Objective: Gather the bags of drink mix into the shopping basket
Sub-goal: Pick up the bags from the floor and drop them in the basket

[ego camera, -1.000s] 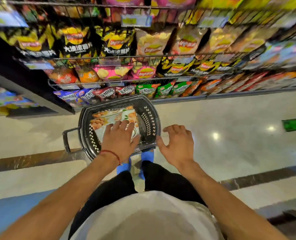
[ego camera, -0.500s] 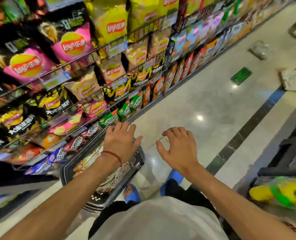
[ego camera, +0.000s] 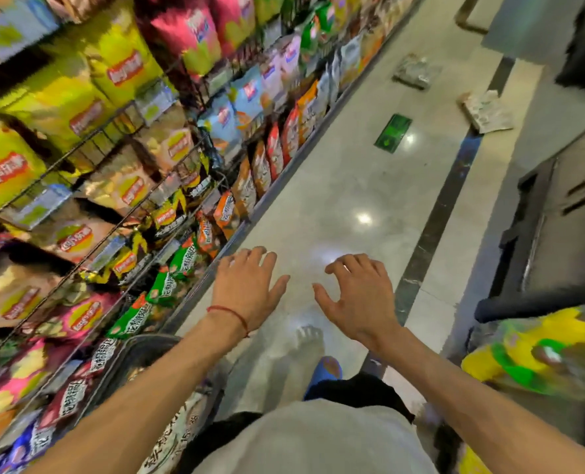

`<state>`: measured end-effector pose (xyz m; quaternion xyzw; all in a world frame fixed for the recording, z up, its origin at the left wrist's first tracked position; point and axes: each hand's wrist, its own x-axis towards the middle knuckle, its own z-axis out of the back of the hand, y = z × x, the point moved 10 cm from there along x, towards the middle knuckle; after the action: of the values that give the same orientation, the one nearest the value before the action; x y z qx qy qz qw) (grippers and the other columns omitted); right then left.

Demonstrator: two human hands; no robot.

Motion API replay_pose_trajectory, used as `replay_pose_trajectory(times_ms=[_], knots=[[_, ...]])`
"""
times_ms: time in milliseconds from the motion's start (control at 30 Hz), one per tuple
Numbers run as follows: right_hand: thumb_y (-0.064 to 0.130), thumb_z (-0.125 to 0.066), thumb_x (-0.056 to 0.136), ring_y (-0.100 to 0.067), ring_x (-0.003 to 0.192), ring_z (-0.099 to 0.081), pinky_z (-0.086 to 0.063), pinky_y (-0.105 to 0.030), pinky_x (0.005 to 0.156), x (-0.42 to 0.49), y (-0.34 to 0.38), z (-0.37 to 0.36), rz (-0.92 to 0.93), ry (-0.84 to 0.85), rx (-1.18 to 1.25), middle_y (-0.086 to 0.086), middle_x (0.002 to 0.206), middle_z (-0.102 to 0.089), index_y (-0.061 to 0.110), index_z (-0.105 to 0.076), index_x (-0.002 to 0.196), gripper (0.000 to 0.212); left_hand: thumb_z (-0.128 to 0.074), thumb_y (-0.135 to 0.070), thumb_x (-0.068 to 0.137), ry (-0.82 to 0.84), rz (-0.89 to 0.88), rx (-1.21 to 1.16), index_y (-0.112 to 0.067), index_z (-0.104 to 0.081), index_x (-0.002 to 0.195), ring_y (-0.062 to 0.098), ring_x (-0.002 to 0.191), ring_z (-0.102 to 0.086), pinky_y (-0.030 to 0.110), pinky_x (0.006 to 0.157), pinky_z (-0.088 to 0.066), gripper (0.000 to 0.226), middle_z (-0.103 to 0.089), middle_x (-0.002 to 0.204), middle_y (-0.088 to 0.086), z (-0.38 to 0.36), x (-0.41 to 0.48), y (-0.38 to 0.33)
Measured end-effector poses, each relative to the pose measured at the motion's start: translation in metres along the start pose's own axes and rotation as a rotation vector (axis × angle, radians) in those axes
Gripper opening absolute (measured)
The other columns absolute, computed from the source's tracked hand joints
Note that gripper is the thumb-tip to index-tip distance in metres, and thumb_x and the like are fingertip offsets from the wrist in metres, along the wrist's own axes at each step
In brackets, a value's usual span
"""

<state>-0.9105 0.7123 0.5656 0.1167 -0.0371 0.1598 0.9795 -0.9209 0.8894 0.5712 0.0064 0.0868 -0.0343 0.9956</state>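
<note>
Both hands hang palm-down over the glossy pale stone floor (ego camera: 335,186) and hold nothing. The left hand (ego camera: 250,289), with a thin red string bracelet (ego camera: 233,313) at its wrist, has its fingers straight and spread. The right hand (ego camera: 356,295) is just beside it, fingers loosely bent and apart.

The dark plastic shopping basket (ego camera: 137,347) stands on the floor at the foot of the wire shelf rack (ego camera: 120,131), mostly hidden under the left forearm. In it lies a pale bag with dark print (ego camera: 178,432).

Two more pale crumpled bags lie on the floor far up the aisle, well apart from the basket: one (ego camera: 413,76) near the far end, and the other (ego camera: 489,111) just past the dark inlaid floor stripe (ego camera: 435,220). Their print is too blurred to read. A green rectangular floor sticker (ego camera: 393,133) lies between them and the hands.

Bright crisp packets (ego camera: 62,97) fill the rack. A blue shoe (ego camera: 325,369) shows below the right hand.
</note>
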Motion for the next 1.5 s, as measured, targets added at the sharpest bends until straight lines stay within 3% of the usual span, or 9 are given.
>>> replay_pose_trajectory(times_ms=[367,567,800,1000,1100,1500], knots=[[0.057,-0.053,0.092,-0.025,0.110,-0.062,-0.043,-0.042,0.097,0.106,-0.192,0.043,-0.283,-0.047,0.046,0.002,0.111,-0.071,0.021,-0.074,0.108,0.044,-0.026,-0.060,0.098,-0.006,-0.167,0.029,-0.023,-0.055,0.134,0.026,0.119,-0.054,0.043,0.094,-0.043,0.059,-0.057,0.136,0.002,0.028,0.185,-0.114],[0.056,-0.058,0.095,-0.020,0.111,-0.061,-0.043,-0.038,0.097,0.182,-0.268,0.053,-0.446,-0.084,0.052,0.005,0.114,-0.070,0.023,-0.073,0.113,0.040,-0.039,-0.057,0.100,-0.041,-0.264,0.002,-0.021,-0.057,0.134,0.026,0.118,-0.056,0.043,0.095,-0.043,0.053,-0.058,0.135,0.002,0.048,0.320,-0.145],[0.055,-0.061,0.094,-0.019,0.106,-0.062,-0.049,-0.039,0.091,0.287,-0.336,0.064,-0.567,-0.141,0.043,0.006,0.111,-0.071,0.024,-0.073,0.110,0.037,-0.033,-0.058,0.101,-0.048,-0.420,0.021,-0.022,-0.051,0.140,0.027,0.123,-0.054,0.043,0.097,-0.044,0.057,-0.055,0.140,0.003,0.085,0.474,-0.180],[0.054,-0.059,0.096,-0.017,0.111,-0.061,-0.047,-0.037,0.096,0.362,-0.393,0.078,-0.653,-0.178,0.063,0.006,0.114,-0.071,0.025,-0.074,0.112,0.037,-0.032,-0.057,0.101,-0.040,-0.503,0.069,-0.022,-0.052,0.140,0.026,0.120,-0.055,0.042,0.095,-0.045,0.055,-0.057,0.139,0.002,0.109,0.582,-0.212],[0.053,-0.060,0.093,-0.020,0.107,-0.063,-0.045,-0.037,0.091,0.395,-0.436,0.078,-0.676,-0.209,0.045,0.004,0.109,-0.072,0.023,-0.075,0.107,0.036,-0.032,-0.057,0.101,-0.024,-0.529,0.079,-0.024,-0.051,0.140,0.024,0.121,-0.054,0.041,0.096,-0.044,0.055,-0.056,0.140,0.001,0.112,0.629,-0.238],[0.050,-0.062,0.093,-0.023,0.101,-0.063,-0.046,-0.038,0.087,0.525,-0.660,0.088,-0.707,-0.182,0.121,0.002,0.106,-0.072,0.020,-0.074,0.106,0.034,-0.032,-0.056,0.099,-0.022,-0.528,0.094,-0.020,-0.059,0.129,0.028,0.109,-0.059,0.041,0.085,-0.047,0.054,-0.063,0.126,0.004,0.133,0.839,-0.392]])
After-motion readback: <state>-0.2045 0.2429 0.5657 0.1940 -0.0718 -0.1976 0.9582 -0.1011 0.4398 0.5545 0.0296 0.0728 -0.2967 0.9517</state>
